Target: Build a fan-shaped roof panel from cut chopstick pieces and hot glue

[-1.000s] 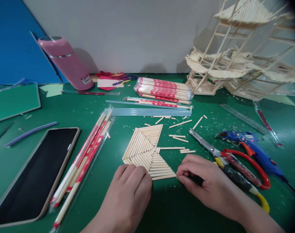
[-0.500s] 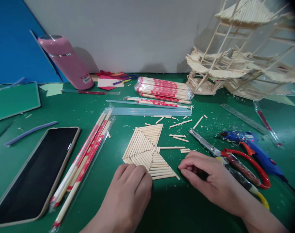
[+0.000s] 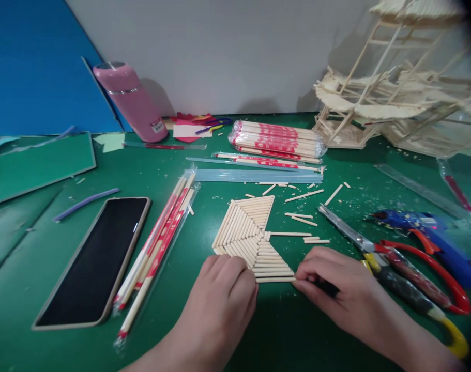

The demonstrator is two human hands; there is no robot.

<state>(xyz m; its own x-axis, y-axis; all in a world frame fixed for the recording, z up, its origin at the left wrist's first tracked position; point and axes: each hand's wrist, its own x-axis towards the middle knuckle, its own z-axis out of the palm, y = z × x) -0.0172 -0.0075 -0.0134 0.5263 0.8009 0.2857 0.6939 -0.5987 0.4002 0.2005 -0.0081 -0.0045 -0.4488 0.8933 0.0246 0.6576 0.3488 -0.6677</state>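
A partly round panel of short wooden sticks [image 3: 241, 227], laid in wedge-shaped sections, lies flat on the green table in the head view. My left hand [image 3: 223, 305] is closed at its lower left edge and covers that corner; its fingertips are hidden. My right hand [image 3: 332, 289] pinches the right end of the lowest wooden stick [image 3: 276, 280] with thumb and forefinger. One loose stick [image 3: 289, 234] extends right from the panel's centre, and two short pieces [image 3: 316, 240] lie just above my right hand.
Scissors [image 3: 347, 232] and a blue glue gun [image 3: 409, 222] lie right. Behind are glue sticks [image 3: 254, 176], a chopstick bundle [image 3: 277, 138] and a stick-built model [image 3: 359, 108]. Wrapped chopsticks [image 3: 157, 248], a phone [image 3: 95, 263] and a pink bottle [image 3: 136, 106] are left.
The camera view has shifted, so the tabletop things appear farther right. My right hand has closed in on the panel's lower right corner and now touches the stick end. My left hand stays at the panel.
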